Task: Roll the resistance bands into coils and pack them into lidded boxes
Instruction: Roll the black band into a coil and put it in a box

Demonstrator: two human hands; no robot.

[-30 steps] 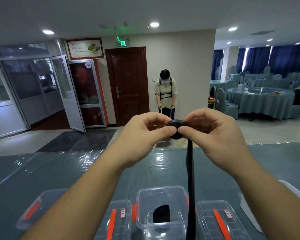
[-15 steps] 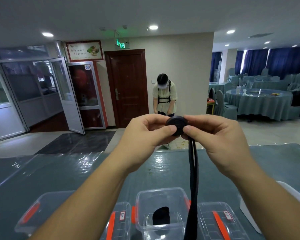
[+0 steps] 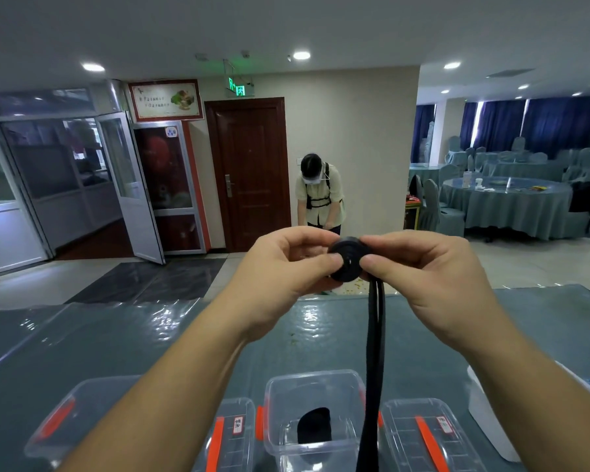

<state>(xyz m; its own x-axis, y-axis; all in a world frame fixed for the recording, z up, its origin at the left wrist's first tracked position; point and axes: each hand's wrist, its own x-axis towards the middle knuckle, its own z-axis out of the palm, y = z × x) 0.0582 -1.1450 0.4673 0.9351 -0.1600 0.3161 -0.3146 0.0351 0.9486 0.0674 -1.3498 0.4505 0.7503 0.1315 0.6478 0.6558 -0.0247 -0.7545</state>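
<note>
I hold a black resistance band (image 3: pixel 348 258) up at chest height, partly wound into a tight coil. My left hand (image 3: pixel 280 267) pinches the coil from the left and my right hand (image 3: pixel 423 270) pinches it from the right. The unrolled tail (image 3: pixel 373 369) hangs straight down past the table's near edge. Below it stands an open clear box (image 3: pixel 315 386) with a black coil (image 3: pixel 314 425) lying inside.
Closed clear boxes with orange latches sit to the left (image 3: pixel 232 434) and right (image 3: pixel 430 434) of the open one, another lid or box at far left (image 3: pixel 58 420). A white object (image 3: pixel 491 424) lies at the right. The table has a shiny grey-green cover (image 3: pixel 116 335). A person (image 3: pixel 321 192) stands beyond the table.
The coil has grown slightly as both hands kept turning it. The hanging tail has shortened and shifted a little to the right.
</note>
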